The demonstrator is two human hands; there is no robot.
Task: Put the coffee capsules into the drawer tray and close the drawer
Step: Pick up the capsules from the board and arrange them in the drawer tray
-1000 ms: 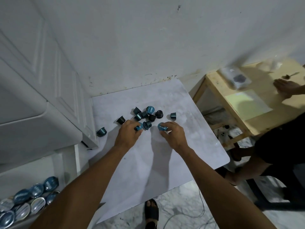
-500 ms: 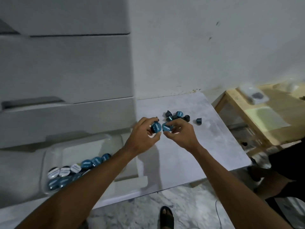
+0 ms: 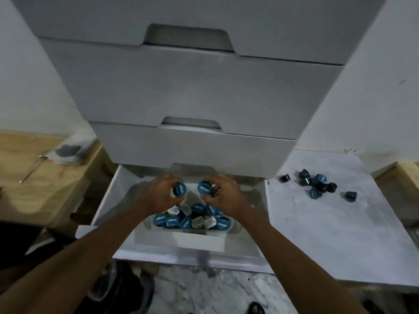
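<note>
Though blurred, perhaps "dolce" capsule lids (image 3: pixel 180 189).

Both forearms are bare up to the frame edge, no sleeves in sight. The left hand (image 3: pixel 158 196) and right hand (image 3: pixel 223 194) wear no gloves, rings or watch. A dark sandal (image 3: pixel 255 308) shows at the bottom.

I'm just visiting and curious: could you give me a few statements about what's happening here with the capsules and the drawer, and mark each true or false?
1. Each hand holds a capsule: left hand, right hand. True.
2. The bottom drawer is shut. False: it is pulled open.
3. The tray holds no capsules. False: many lie in it.
4. Loose capsules remain on the white table. True.
</note>
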